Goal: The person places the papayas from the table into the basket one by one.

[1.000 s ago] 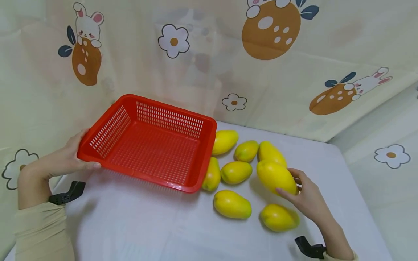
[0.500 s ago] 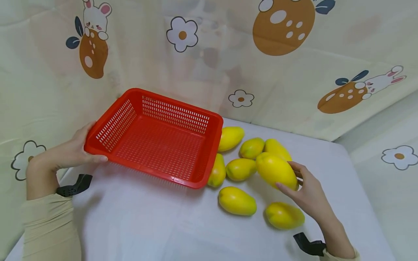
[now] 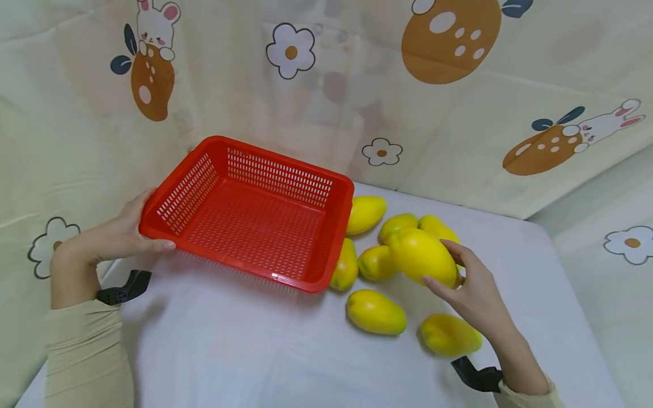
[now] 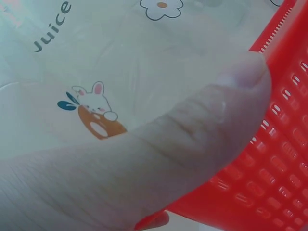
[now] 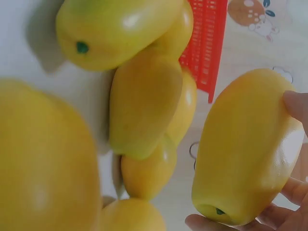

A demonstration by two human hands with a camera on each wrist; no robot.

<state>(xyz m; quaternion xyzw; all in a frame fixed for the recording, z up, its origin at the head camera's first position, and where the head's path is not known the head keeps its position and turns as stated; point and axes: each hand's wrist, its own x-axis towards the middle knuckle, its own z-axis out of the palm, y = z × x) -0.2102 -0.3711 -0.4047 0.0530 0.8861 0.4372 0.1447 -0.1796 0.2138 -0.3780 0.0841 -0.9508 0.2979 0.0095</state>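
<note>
My left hand (image 3: 122, 229) grips the near left corner of an empty red plastic basket (image 3: 224, 259); its thumb lies along the rim. In the left wrist view the thumb crosses in front of the slotted basket wall (image 4: 276, 178). My right hand (image 3: 476, 292) holds a yellow mango (image 3: 423, 258) above the other mangoes, fingers and thumb round its right end. The right wrist view shows this held mango (image 5: 245, 149) raised at the right, with fingers (image 5: 293, 190) at its side and lower end.
Several mangoes lie right of the basket, some partly behind its right side. One mango (image 3: 376, 311) is nearer the front, another mango (image 3: 450, 335) sits below my right hand. A patterned curtain (image 3: 326, 113) hangs behind the white table (image 3: 214, 351).
The right hand has carried the held mango left and slightly up, so it now overlaps a mango behind it. The head view has shifted a little; the left hand keeps its hold on the basket.
</note>
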